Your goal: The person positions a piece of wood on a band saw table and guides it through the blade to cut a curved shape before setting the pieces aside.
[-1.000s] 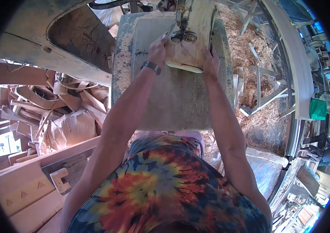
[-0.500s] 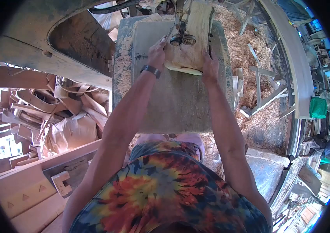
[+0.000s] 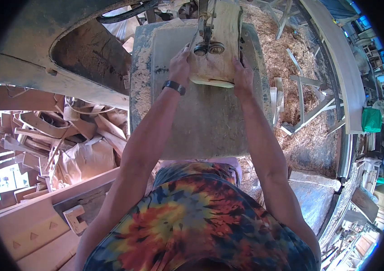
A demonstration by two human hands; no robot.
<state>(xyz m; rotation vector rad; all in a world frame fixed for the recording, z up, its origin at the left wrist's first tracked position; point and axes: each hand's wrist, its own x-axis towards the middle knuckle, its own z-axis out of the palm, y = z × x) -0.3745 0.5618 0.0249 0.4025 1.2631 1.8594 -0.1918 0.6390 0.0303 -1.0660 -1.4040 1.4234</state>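
A pale wooden slab (image 3: 208, 70) with a rough natural edge lies flat on the worn metal saw table (image 3: 196, 122), its rounded end toward me. My left hand (image 3: 180, 67) presses along its left edge, fingers pointing forward, with a dark band on the wrist. Against the opposite edge, my right hand (image 3: 243, 74) grips with the thumb near the top face. Between my hands, the bandsaw's blade guide (image 3: 208, 38) with two round rollers (image 3: 215, 48) sits just over the slab. The blade's contact with the wood is too small to make out.
The big machine frame (image 3: 88, 49) arches over the left side. Wood offcuts (image 3: 61, 131) pile up below it. Sawdust (image 3: 264, 31) and loose wood strips (image 3: 309, 115) cover the ground at right. A long board (image 3: 336, 58) runs along the far right, by a green bag (image 3: 371, 119).
The view has shifted slightly. Both hands keep their hold on the slab's sides, and the slab stays almost in the same place under the guide.
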